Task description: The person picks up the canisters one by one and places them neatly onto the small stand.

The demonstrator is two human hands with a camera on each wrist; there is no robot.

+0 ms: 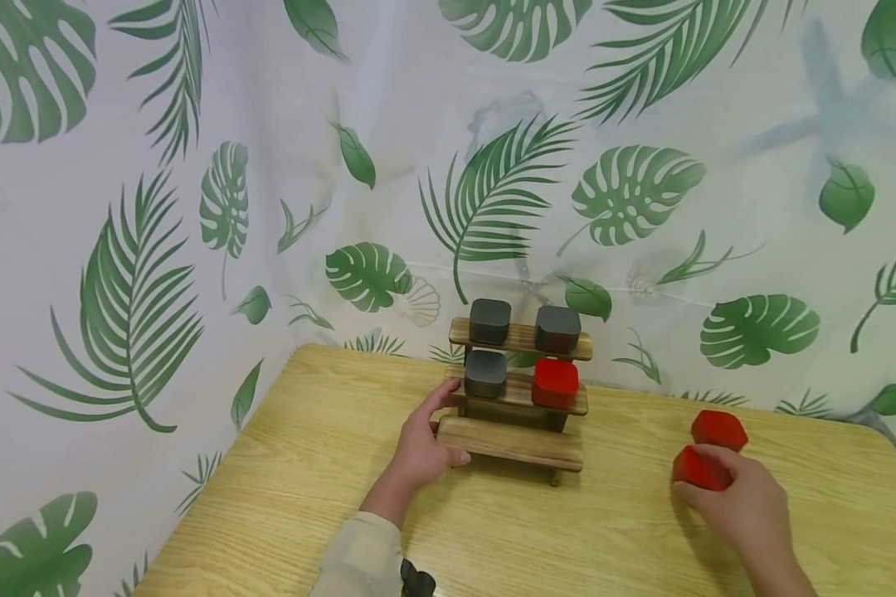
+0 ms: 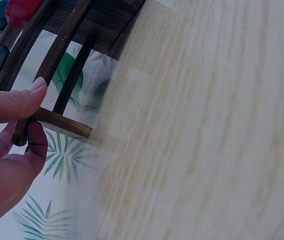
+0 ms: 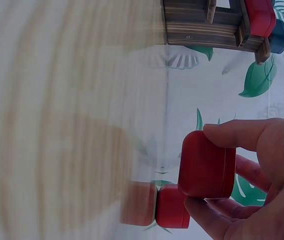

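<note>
A three-step wooden display stand (image 1: 511, 444) stands on the table. My left hand (image 1: 421, 450) grips the left end of its bottom step; in the left wrist view, the thumb lies on the board with fingers curled under it. Two dark grey boxes (image 1: 489, 321) with rounded corners sit on the top step. The middle step carries another dark grey box (image 1: 485, 374) on the left and a red box (image 1: 556, 382) on the right. To the right, my right hand (image 1: 752, 500) holds a similar red box (image 3: 204, 165) between thumb and fingers, above the table. Just behind it rests another red box (image 1: 719, 429).
The light wood table (image 1: 328, 464) meets a white cloth (image 1: 388, 199) printed with green leaves at its back and left. A small black object (image 1: 416, 578) shows by the left sleeve (image 1: 362, 554) at the bottom edge.
</note>
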